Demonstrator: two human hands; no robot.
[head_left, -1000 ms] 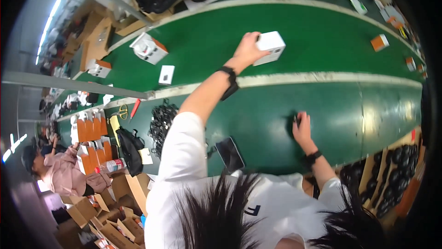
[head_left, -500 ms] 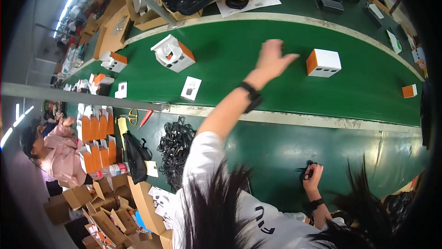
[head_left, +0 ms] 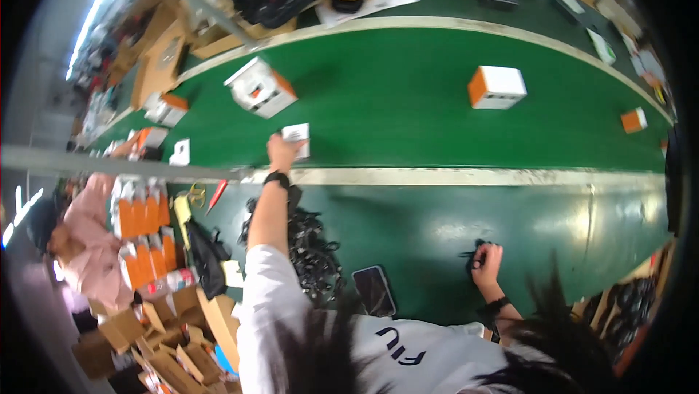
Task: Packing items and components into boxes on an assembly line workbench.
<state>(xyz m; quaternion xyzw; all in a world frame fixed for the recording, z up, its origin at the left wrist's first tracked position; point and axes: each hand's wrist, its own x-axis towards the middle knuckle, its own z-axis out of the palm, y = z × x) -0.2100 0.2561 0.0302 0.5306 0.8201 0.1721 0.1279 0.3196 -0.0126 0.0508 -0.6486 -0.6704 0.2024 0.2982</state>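
My left hand (head_left: 282, 152) reaches out to the green belt (head_left: 393, 103) and pinches a white printed leaflet (head_left: 297, 132) at its near left part; the fingers are slightly blurred. A white-and-orange box with its flaps up (head_left: 263, 92) stands just beyond it. Over the near table, my right hand (head_left: 487, 263) is closed around a small black cable bundle (head_left: 478, 251), most of which the fingers hide. Beneath my left forearm lies a heap of black cables (head_left: 309, 252). A dark phone (head_left: 374, 292) rests on the table between my arms.
A closed white-and-orange box (head_left: 498, 88) sits on the belt to the right. A metal rail (head_left: 116, 161) crosses at left, near a co-worker in pink (head_left: 98, 241) and rows of orange-and-white boxes (head_left: 142, 218). Scissors (head_left: 196, 194) and cardboard boxes (head_left: 175, 354) are also at left.
My left hand has swung left and nearer, from above the middle of the belt onto the leaflet. My right hand keeps the black cable. The phone has come into view as the view shifted.
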